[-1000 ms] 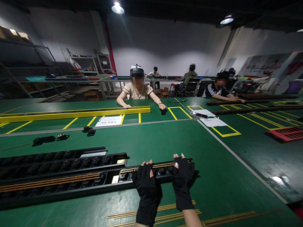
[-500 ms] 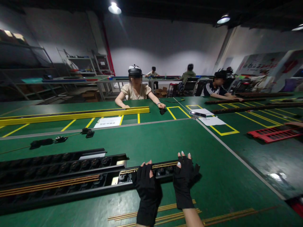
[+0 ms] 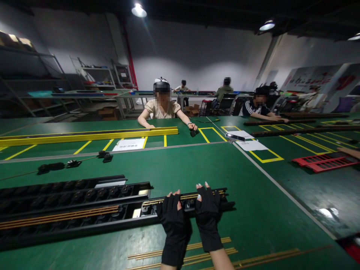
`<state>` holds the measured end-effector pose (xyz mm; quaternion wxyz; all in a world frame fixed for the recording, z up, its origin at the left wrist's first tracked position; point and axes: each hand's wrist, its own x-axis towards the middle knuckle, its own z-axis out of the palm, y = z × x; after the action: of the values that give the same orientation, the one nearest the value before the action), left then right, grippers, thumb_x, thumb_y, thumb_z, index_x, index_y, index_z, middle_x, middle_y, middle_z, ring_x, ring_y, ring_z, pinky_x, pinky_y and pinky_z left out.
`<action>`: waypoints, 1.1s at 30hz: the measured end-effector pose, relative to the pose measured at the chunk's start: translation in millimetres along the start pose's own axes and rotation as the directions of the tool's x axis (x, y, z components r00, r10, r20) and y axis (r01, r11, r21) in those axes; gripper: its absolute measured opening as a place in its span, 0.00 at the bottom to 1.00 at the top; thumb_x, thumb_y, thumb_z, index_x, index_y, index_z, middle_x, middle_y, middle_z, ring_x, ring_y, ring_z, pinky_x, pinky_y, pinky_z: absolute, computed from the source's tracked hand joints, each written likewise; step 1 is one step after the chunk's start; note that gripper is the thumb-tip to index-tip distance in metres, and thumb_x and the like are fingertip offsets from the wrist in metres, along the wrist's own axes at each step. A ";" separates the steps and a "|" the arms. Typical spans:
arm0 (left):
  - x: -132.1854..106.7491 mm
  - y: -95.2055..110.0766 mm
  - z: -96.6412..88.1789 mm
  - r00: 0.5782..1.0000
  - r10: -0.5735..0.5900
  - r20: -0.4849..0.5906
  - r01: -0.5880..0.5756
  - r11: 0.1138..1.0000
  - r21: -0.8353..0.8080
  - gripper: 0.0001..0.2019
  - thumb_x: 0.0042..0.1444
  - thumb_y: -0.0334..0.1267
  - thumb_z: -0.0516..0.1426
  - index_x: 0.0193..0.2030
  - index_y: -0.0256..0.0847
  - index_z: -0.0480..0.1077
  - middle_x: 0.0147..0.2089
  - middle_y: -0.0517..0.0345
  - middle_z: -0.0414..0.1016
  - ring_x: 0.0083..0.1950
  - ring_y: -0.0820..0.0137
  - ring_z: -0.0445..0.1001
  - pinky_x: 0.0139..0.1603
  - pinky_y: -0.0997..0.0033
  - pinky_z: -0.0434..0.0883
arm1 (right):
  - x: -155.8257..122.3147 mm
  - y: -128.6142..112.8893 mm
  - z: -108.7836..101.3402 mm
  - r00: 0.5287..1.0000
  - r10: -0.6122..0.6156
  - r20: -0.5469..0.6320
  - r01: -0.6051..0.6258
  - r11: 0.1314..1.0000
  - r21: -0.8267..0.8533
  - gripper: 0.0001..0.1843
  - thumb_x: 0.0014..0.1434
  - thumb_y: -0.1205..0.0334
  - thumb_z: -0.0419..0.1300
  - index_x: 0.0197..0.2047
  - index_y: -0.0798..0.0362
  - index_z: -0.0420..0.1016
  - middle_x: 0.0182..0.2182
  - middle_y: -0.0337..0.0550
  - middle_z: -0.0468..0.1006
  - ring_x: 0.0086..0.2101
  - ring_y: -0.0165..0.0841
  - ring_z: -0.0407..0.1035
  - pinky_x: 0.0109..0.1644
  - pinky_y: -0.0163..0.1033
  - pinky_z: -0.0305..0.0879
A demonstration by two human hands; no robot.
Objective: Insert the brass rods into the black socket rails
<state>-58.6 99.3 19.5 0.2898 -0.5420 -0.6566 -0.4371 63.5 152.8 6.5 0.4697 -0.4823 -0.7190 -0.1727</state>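
Observation:
Both my hands wear black fingerless gloves and rest side by side on the right end of a long black rail point(image 3: 84, 219) lying across the green table point(image 3: 253, 221). My left hand point(image 3: 172, 213) lies flat over the rail, fingers stretched forward. Just to its right, my right hand point(image 3: 207, 208) also lies on the rail with fingers extended over thin brass strips point(image 3: 157, 203) set along the rail's top. Small black rollers show inside the rail between my hands.
A second black roller rail point(image 3: 70, 191) lies behind the first. Loose brass strips point(image 3: 197, 252) lie near the front edge. Black clips on a wire point(image 3: 70, 163), a yellow rail point(image 3: 90, 135), papers point(image 3: 129, 144) and red frames point(image 3: 326, 162) lie beyond. Several people sit at far tables.
My right hand has slid left along the rail, away from its right end and closer to my left hand. My left hand has stayed in place.

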 end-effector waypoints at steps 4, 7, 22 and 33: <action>-1.1 -1.6 1.8 1.000 0.004 -0.009 -0.004 1.000 0.007 0.18 0.62 0.24 0.48 0.53 0.38 0.72 0.48 0.52 0.82 0.53 0.61 0.73 0.60 0.58 0.58 | -0.3 -6.2 0.1 1.000 -0.019 -0.006 0.019 1.000 0.017 0.20 0.67 0.69 0.48 0.57 0.56 0.74 0.51 0.48 0.81 0.62 0.42 0.65 0.68 0.53 0.49; -1.2 -1.5 2.3 1.000 0.010 -0.011 -0.010 1.000 0.010 0.17 0.62 0.25 0.48 0.52 0.37 0.72 0.48 0.52 0.82 0.53 0.61 0.73 0.60 0.57 0.59 | 1.4 -13.7 0.1 0.998 -0.055 -0.009 0.055 0.996 0.064 0.20 0.67 0.69 0.48 0.57 0.55 0.73 0.51 0.47 0.81 0.60 0.42 0.67 0.69 0.54 0.47; -11.7 -12.2 14.5 0.997 0.050 -0.052 -0.047 0.997 0.064 0.16 0.62 0.36 0.56 0.56 0.40 0.72 0.47 0.50 0.82 0.52 0.60 0.76 0.60 0.56 0.61 | -7.8 -29.2 15.4 0.990 -0.141 -0.021 0.143 0.983 0.117 0.22 0.64 0.70 0.51 0.59 0.51 0.72 0.51 0.43 0.81 0.58 0.38 0.70 0.71 0.51 0.44; -3.2 -9.2 13.7 0.981 0.103 -0.166 -0.096 0.994 0.052 0.12 0.61 0.33 0.54 0.49 0.40 0.74 0.42 0.51 0.82 0.49 0.60 0.78 0.58 0.55 0.64 | -4.8 -45.1 14.0 0.989 -0.132 -0.066 0.142 0.972 0.187 0.21 0.66 0.64 0.51 0.60 0.46 0.73 0.49 0.41 0.82 0.57 0.37 0.71 0.71 0.49 0.46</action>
<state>-65.4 109.7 8.2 0.3778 -0.5288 -0.6112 -0.4519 18.2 138.7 4.7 0.5198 -0.3795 -0.7511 -0.1473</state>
